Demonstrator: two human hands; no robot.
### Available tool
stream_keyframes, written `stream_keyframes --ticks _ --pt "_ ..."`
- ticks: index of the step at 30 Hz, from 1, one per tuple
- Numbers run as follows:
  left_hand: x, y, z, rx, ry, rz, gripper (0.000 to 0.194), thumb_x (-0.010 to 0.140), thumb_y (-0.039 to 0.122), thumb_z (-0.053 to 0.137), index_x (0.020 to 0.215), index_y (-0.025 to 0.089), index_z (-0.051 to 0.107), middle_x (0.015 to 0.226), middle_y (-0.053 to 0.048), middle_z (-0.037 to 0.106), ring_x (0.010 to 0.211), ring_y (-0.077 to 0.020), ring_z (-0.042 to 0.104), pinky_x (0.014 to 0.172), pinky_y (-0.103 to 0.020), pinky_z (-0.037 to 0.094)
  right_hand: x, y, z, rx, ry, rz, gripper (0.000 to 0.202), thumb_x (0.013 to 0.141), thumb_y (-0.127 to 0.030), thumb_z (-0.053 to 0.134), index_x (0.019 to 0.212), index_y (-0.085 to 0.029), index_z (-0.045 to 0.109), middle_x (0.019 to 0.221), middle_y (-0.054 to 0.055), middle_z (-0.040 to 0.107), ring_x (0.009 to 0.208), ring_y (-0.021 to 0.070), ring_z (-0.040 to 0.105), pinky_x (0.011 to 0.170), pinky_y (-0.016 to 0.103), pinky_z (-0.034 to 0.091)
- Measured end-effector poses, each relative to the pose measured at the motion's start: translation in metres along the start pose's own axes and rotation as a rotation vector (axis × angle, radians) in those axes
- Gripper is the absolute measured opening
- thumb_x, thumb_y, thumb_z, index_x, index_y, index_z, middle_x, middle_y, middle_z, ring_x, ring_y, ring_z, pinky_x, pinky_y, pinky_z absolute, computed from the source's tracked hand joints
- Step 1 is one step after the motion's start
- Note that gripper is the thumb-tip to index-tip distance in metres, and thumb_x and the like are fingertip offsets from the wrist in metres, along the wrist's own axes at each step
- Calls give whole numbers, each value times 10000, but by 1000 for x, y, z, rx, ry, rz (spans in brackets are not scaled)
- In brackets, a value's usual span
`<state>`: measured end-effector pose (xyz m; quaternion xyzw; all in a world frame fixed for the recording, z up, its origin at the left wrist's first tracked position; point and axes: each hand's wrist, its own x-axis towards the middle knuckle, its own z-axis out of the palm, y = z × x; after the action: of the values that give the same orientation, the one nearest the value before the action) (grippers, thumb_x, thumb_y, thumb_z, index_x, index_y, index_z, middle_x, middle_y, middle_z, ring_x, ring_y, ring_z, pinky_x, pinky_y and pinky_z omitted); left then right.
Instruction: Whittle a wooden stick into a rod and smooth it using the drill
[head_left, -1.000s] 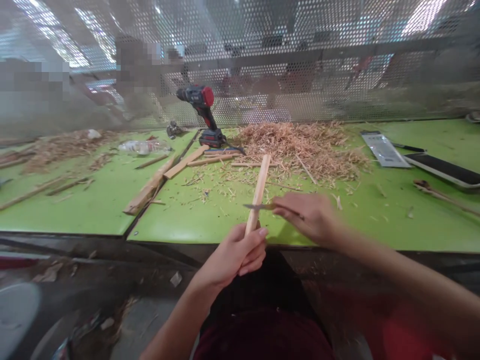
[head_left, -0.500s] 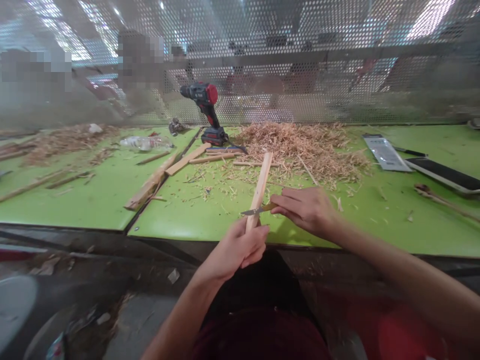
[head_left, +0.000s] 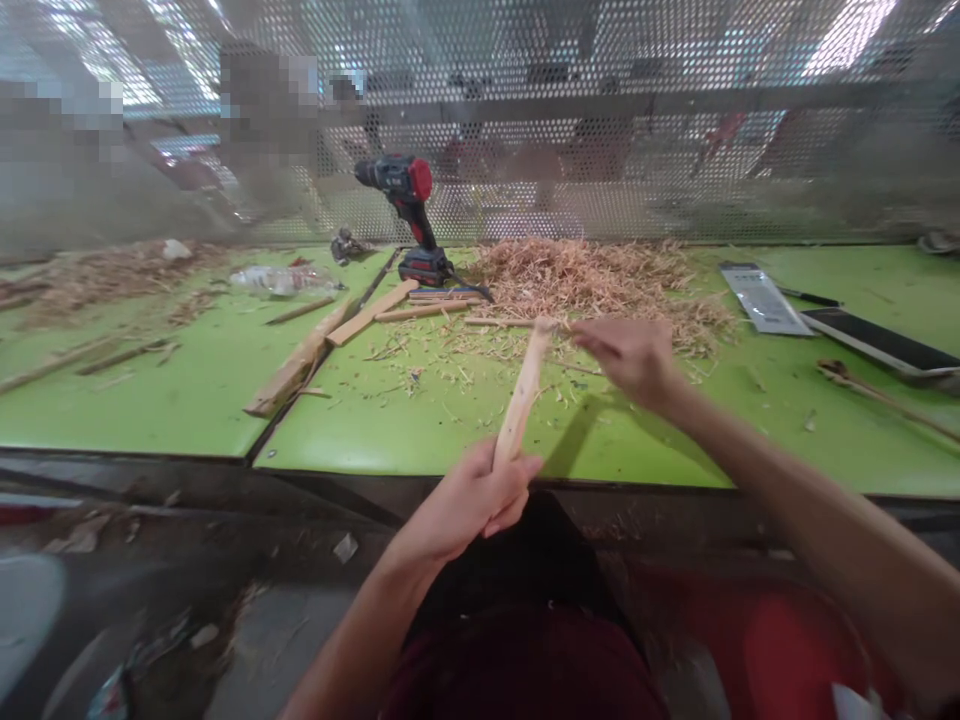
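Observation:
My left hand (head_left: pixel 480 495) is closed round the lower end of a pale wooden strip (head_left: pixel 521 400) at the front edge of the green table (head_left: pixel 405 430). The strip points up and away, over the tabletop. At its far end my right hand (head_left: pixel 634 355) grips the knife (head_left: pixel 568 327) by the handle; the blade is blurred and lies at the strip's tip. Behind both hands is a heap of curly wood shavings (head_left: pixel 592 280).
A cordless drill (head_left: pixel 412 215) stands behind wooden pieces (head_left: pixel 300 365) left of centre. Further left lies a plastic bottle (head_left: pixel 285 280). On the right are a packet (head_left: pixel 765 298), a phone (head_left: pixel 881 340) and a stick (head_left: pixel 892 398). Perforated metal mesh (head_left: pixel 525 180) rises behind the table.
My right hand has moved away from me with the knife, from near my left hand to the far end of the strip. My left hand has kept its grip.

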<state>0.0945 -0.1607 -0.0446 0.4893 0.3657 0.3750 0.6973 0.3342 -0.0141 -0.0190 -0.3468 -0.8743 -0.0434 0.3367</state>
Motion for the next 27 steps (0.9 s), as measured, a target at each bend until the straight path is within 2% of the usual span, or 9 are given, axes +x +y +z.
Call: stream_keyframes --ticks 2,4,7,9,12,14,15,19,27 --pt "-5 -3 1 15 -62 -26 340 974 378 610 771 236 377 446 141 338 344 -18 238 384 -211 100 7 29 -7 61 50 213 450 1100 -513 472 1033 -199 786 732 49 717 496 109 472 416 266 283" --pt "-7 -6 2 8 -50 -37 343 973 385 605 766 238 375 442 139 340 343 -19 239 382 -215 101 12 45 -18 127 125 396 433 1061 -528 527 999 -190 789 673 46 678 423 105 354 395 286 230" --pt "-3 -9 3 27 58 -18 338 987 379 568 755 239 366 440 133 349 346 -21 249 384 -216 113 9 33 -31 172 172 456 415 1037 -525 565 1014 -181 797 649 50 661 397 111 329 382 300 208" --pt "2 -9 3 51 100 3 329 990 378 569 766 236 374 440 134 359 349 -22 263 386 -208 131 1 6 -32 207 97 377 405 1056 -513 547 972 -207 798 675 53 692 397 126 408 374 301 254" --pt "9 -7 3 40 118 27 344 986 415 592 780 235 383 446 134 372 351 -25 279 387 -200 156 -15 -41 -21 207 -19 51 341 1092 -420 530 969 -233 787 784 47 764 556 159 623 468 290 423" --pt "11 -6 3 23 116 50 369 981 455 603 779 237 385 456 131 377 351 -29 293 385 -201 171 -23 -63 -12 126 -65 -132 320 1107 -381 511 1041 -208 773 870 54 790 680 170 698 551 288 474" --pt "12 -6 3 24 115 65 379 982 471 602 776 237 386 457 129 376 349 -31 300 385 -202 179 -25 -71 -8 80 -78 -191 330 1114 -365 494 1052 -189 766 866 58 785 681 166 699 553 286 462" --pt "11 -4 2 66 119 96 376 1006 476 565 774 240 387 441 127 370 344 -36 303 382 -205 183 -24 -76 -5 -55 -107 -263 362 1122 -349 460 1068 -169 770 773 52 730 606 154 642 523 300 378" --pt "5 3 -10 109 33 107 251 1022 364 543 848 231 421 423 135 391 356 -39 259 392 -212 154 -10 -64 -10 -78 -56 -362 337 1122 -351 480 1082 -158 754 755 28 703 593 128 583 532 288 320"
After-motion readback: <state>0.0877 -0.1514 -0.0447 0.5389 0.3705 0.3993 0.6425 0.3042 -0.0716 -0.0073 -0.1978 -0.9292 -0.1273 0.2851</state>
